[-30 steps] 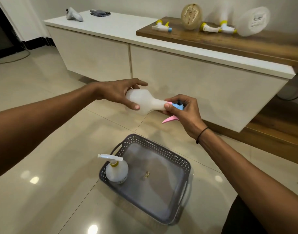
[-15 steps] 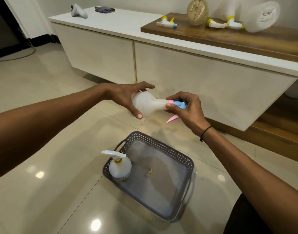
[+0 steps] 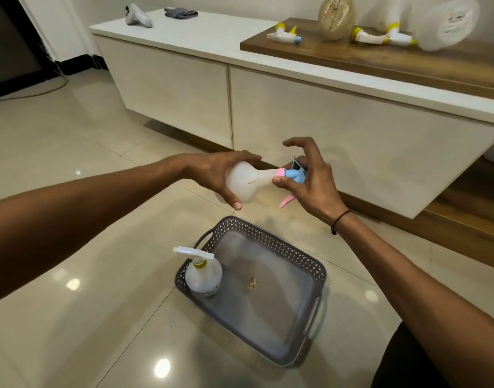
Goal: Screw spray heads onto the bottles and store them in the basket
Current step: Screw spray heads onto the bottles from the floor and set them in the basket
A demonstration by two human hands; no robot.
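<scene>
My left hand (image 3: 220, 172) grips the round body of a translucent white bottle (image 3: 245, 183), held sideways above the floor. A blue spray head (image 3: 294, 173) with a pink collar and pink trigger sits on its neck. My right hand (image 3: 310, 177) holds that head with thumb and palm, the upper fingers lifted and spread. Below, a grey perforated basket (image 3: 296, 261) lies on the floor with one assembled bottle (image 3: 203, 273), white head and yellow collar, standing in its left corner. Loose yellow-collared spray heads (image 3: 285, 36) and a large pale bottle (image 3: 447, 23) lie on the wooden shelf.
A long white cabinet (image 3: 296, 107) runs behind my hands, with a wooden top (image 3: 380, 58) on the right. A round beige object (image 3: 336, 16), a grey cloth (image 3: 181, 12) and a white item (image 3: 138, 18) lie on it. Glossy tile floor surrounds the basket.
The fingers of my right hand have opened and lifted off the spray head, the thumb staying at the collar. The bottle has stayed sideways above the basket in my left hand.
</scene>
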